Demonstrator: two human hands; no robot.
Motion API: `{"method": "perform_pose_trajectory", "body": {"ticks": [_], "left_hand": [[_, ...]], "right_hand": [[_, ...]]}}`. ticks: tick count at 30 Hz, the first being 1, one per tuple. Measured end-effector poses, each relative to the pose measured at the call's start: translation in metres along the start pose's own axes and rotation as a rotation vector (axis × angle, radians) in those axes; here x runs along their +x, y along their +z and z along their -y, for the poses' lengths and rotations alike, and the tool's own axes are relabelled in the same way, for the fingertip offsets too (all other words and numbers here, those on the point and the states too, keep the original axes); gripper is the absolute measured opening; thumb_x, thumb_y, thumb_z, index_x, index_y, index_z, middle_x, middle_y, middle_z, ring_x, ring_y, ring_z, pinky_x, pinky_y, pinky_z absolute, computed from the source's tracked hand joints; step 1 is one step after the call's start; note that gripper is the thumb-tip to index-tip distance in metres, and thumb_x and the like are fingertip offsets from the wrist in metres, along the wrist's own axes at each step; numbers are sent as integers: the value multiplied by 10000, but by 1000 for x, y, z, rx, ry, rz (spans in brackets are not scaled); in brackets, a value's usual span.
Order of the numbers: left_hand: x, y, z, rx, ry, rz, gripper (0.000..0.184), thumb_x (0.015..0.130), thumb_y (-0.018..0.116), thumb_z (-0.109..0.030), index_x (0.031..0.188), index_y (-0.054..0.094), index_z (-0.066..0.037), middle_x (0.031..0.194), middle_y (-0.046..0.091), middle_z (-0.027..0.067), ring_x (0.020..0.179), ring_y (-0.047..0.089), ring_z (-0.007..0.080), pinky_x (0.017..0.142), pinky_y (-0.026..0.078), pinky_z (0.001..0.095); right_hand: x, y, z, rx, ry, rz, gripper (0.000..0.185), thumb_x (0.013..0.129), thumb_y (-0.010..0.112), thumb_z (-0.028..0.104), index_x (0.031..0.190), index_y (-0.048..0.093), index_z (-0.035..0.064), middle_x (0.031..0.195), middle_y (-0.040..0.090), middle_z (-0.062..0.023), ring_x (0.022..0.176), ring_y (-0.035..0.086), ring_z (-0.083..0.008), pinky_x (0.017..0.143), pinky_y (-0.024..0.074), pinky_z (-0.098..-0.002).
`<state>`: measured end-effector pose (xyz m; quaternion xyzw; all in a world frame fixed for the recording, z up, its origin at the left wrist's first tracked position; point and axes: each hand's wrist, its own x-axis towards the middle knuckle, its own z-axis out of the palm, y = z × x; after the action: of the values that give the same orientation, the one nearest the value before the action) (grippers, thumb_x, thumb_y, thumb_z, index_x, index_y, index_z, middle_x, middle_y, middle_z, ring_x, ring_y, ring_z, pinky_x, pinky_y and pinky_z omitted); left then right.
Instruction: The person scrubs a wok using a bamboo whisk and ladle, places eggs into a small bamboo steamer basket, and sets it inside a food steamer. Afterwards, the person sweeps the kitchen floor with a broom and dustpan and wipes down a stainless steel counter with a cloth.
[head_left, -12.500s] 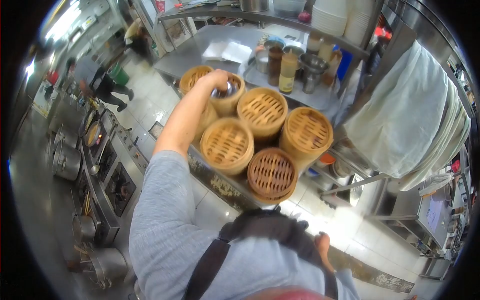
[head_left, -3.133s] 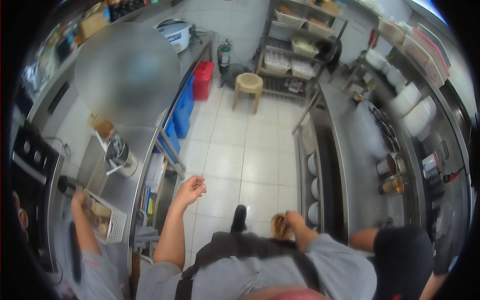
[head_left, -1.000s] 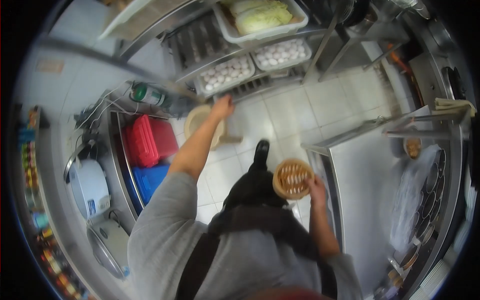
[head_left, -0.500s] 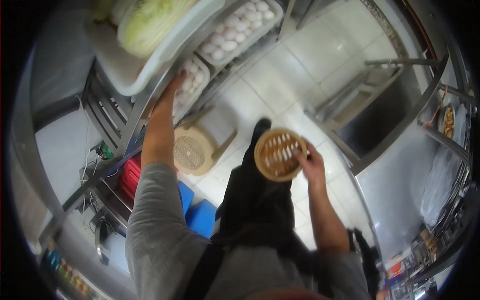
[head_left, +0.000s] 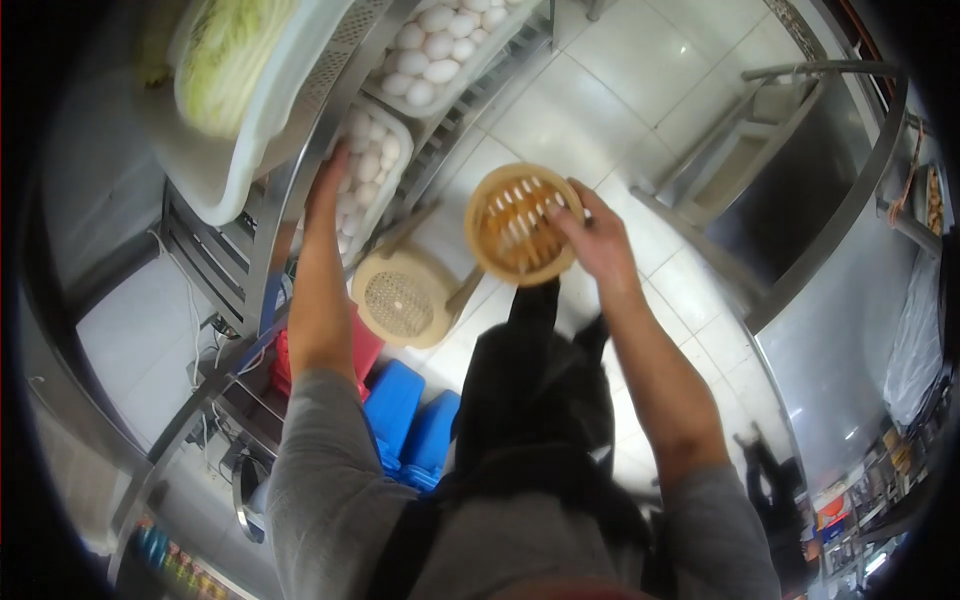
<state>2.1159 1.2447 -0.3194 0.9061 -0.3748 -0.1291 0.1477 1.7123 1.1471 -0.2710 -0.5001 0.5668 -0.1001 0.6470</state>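
Observation:
My right hand (head_left: 597, 238) grips the edge of a round, light-brown slotted plastic basket (head_left: 522, 268), thumb over the rim and slots in its base letting light through. It is held above the floor in front of my legs. My left hand (head_left: 328, 182) reaches under the metal shelf edge to the near side of a white basket (head_left: 401, 140) of white eggs (head_left: 368, 165). Its fingers are mostly hidden, and whether they touch an egg or the basket is unclear. A second basket of eggs (head_left: 438, 46) stands just behind.
Above the eggs, a white tub (head_left: 243, 180) holds a napa cabbage (head_left: 232, 70). A beige plastic stool (head_left: 400, 300) stands below my left arm, beside blue bins (head_left: 395, 400). Steel counters (head_left: 830, 340) line the right side. Cables hang at the left.
My right hand has raised the slotted basket up and to the left, toward the eggs. My left hand stays by the egg basket. The whole view has shifted slightly.

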Motion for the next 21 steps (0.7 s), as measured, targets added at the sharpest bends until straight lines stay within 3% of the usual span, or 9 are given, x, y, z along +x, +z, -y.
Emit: {"method": "perform_pose_trajectory", "body": {"ticks": [2, 3, 6, 8, 15, 19, 20, 21], "left_hand": [[-36, -16, -56, -146, 148, -59, 513, 748, 647, -323, 1171, 552, -48, 1179, 565, 156, 1060, 549, 296, 893, 430, 383], [-56, -17, -83, -225, 309, 0, 487, 708, 669, -283, 1124, 567, -52, 1122, 572, 158, 1011, 555, 301, 865, 435, 389], [-104, -10, -166, -322, 797, 176, 428, 611, 708, -195, 1002, 592, -65, 976, 569, 143, 907, 547, 313, 806, 443, 401], [-115, 8, -193, -243, 970, 263, 403, 617, 701, -167, 988, 600, -47, 1010, 556, 154, 921, 539, 331, 797, 451, 424], [-133, 55, -225, -232, 1124, 333, 444, 629, 717, -180, 1031, 597, -34, 1098, 541, 146, 1038, 528, 342, 858, 430, 423], [-127, 39, -243, -315, 1161, 464, 427, 680, 706, -202, 1039, 588, -3, 1127, 550, 154, 1109, 517, 338, 920, 410, 422], [-117, 35, -242, -309, 1161, 458, 427, 680, 706, -202, 1039, 588, -3, 1127, 550, 154, 1109, 517, 338, 920, 410, 422], [-99, 31, -239, -309, 1084, 311, 426, 700, 696, -209, 1049, 583, 7, 1109, 561, 166, 1096, 524, 344, 913, 415, 415]], "right_hand": [[7, 11, 0, -208, -164, -56, 631, 780, 625, 426, 1259, 506, 34, 1131, 586, -209, 1037, 577, -304, 913, 429, -351], [8, 15, 3, -271, -193, -54, 618, 796, 585, 456, 1250, 513, 43, 1108, 579, -226, 1048, 552, -348, 929, 413, -373], [11, 18, 9, -308, -198, -32, 579, 825, 555, 432, 1250, 503, 41, 1089, 578, -234, 1037, 551, -358, 914, 420, -389], [13, 15, 2, -259, -191, -78, 560, 838, 541, 418, 1249, 498, 40, 1095, 574, -239, 1038, 547, -365, 909, 422, -399], [14, -17, -32, -181, -220, -196, 478, 872, 513, 337, 1249, 488, 43, 1123, 563, -238, 1052, 537, -381, 907, 423, -415], [12, -28, -44, -145, -308, -231, 448, 864, 528, 274, 1246, 488, 42, 1150, 554, -223, 1060, 533, -378, 913, 422, -410], [11, -34, -43, -152, -328, -239, 448, 857, 536, 250, 1250, 485, 42, 1162, 549, -217, 1064, 531, -375, 916, 422, -406], [10, -39, -42, -159, -347, -247, 449, 849, 544, 226, 1254, 482, 43, 1175, 543, -211, 1068, 530, -373, 918, 421, -401]]}}
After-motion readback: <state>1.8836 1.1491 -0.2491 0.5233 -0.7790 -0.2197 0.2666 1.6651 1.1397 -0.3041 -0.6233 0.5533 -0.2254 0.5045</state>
